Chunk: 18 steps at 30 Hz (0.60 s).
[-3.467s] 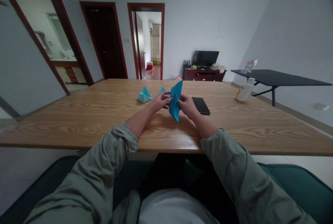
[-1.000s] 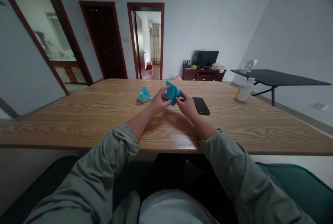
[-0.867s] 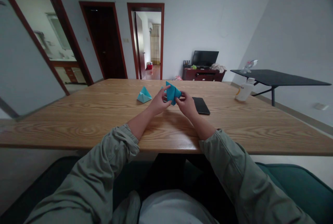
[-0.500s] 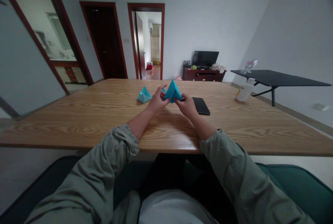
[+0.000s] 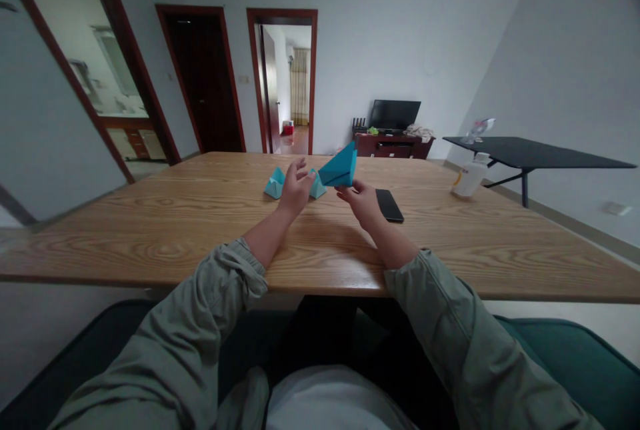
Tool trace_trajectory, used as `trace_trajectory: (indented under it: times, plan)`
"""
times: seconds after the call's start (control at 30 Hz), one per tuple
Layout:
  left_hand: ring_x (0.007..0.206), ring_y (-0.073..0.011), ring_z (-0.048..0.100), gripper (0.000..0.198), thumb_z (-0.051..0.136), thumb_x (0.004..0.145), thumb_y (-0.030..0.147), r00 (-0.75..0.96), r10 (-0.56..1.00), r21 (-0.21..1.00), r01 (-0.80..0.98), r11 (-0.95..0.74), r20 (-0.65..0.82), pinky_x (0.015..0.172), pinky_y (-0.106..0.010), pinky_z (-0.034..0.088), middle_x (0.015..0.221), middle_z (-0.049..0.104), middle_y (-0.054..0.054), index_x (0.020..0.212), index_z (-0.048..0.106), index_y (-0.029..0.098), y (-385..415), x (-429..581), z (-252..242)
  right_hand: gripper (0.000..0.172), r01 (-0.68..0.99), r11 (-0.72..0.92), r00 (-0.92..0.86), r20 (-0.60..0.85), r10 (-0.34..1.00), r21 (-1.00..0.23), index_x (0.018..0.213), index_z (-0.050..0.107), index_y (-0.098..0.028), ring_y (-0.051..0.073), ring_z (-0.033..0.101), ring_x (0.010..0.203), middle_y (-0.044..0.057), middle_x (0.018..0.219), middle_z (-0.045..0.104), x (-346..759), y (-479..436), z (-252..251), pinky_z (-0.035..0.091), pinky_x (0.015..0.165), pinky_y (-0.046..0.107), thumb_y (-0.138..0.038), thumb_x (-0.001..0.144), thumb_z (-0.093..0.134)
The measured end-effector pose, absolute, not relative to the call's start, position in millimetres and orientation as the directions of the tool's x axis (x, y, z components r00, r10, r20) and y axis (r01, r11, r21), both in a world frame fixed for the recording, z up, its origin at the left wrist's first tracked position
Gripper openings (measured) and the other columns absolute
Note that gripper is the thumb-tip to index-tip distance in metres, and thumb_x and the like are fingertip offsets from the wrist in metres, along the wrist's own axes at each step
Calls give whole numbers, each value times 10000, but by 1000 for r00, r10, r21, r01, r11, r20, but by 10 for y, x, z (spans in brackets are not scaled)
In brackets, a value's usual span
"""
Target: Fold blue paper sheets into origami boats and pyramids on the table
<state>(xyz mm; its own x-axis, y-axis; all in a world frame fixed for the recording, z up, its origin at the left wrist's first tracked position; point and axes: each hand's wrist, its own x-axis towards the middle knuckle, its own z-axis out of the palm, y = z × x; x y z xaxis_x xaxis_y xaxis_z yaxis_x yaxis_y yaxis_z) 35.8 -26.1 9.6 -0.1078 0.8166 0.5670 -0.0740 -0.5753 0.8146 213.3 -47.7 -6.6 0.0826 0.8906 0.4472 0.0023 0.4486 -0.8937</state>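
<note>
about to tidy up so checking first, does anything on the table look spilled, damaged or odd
Nothing stands out: no spill shows on the table, the bottle stands, and the blue paper held in the right hand shows no tear.

A: anyone spot readable text, brands or numbers in here?
B: nope, nothing legible. there's an orange-yellow mark (image 5: pixel 457 179) on the whitish bottle (image 5: pixel 471 178), but too small and blurry to say if it's lettering

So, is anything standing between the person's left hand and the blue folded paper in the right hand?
Nothing visible does. The left hand looks apart from the blue folded paper. A paler folded piece shows in the gap between them, but appears to stand on the table farther back.
</note>
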Motion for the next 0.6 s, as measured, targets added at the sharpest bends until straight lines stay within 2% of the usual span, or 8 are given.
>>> trace_trajectory:
  times: [0.07,0.13,0.2,0.27,0.33,0.5,0.6]
  plan:
    - [971,-170,610,466,662,782,341,-128,924,903,-198,-381,361,807,-287,500,1206,565,-87,1207,505,235,-215,344,94,265,-153,427,67,422,904,-891,859,679,-203,187,661,901,26,879,705,2131,-477,-64,519,859,349,-384,676,742]
    - [845,-172,644,430,642,790,446,31,992,945,-309,-110,126,734,-297,516,1082,619,-86,1138,525,221,-209,356,90,282,-250,373,29,378,925,-894,864,675,-210,188,661,933,28,911,708,2130,-489,-59,516,888,355,-369,651,770]
    - [742,-177,657,439,601,795,548,245,970,932,-351,86,3,684,-309,525,957,652,-82,1061,553,202,-240,384,91,292,-304,326,-27,350,936,-895,874,671,-215,189,661,948,29,934,709,2127,-512,-52,512,902,356,-351,641,783]
    - [699,-178,663,448,569,802,589,358,934,915,-380,137,9,659,-308,530,890,663,-73,1013,571,195,-281,409,100,290,-324,301,-86,345,935,-897,887,672,-218,193,660,953,31,953,710,2120,-536,-44,510,906,367,-335,645,780]
    - [666,-165,662,415,584,804,566,369,928,905,-412,109,56,640,-294,529,858,663,-57,984,575,193,-308,414,112,279,-291,298,-118,343,932,-909,890,676,-214,204,658,946,37,964,708,2111,-550,-41,520,887,383,-325,651,769]
    - [651,-146,663,371,731,723,399,366,917,905,-426,15,157,621,-277,526,862,651,-20,970,537,203,-328,358,141,390,-65,351,-25,353,935,-934,985,659,-222,231,647,904,40,992,694,2113,-505,-88,559,748,382,-290,614,761]
    - [689,-159,675,411,740,700,440,411,892,907,-421,4,187,600,-272,521,903,645,-8,972,518,227,-367,322,164,403,-4,375,-38,375,926,-927,1015,649,-225,237,640,912,43,1021,686,2147,-458,-137,562,731,380,-299,630,742]
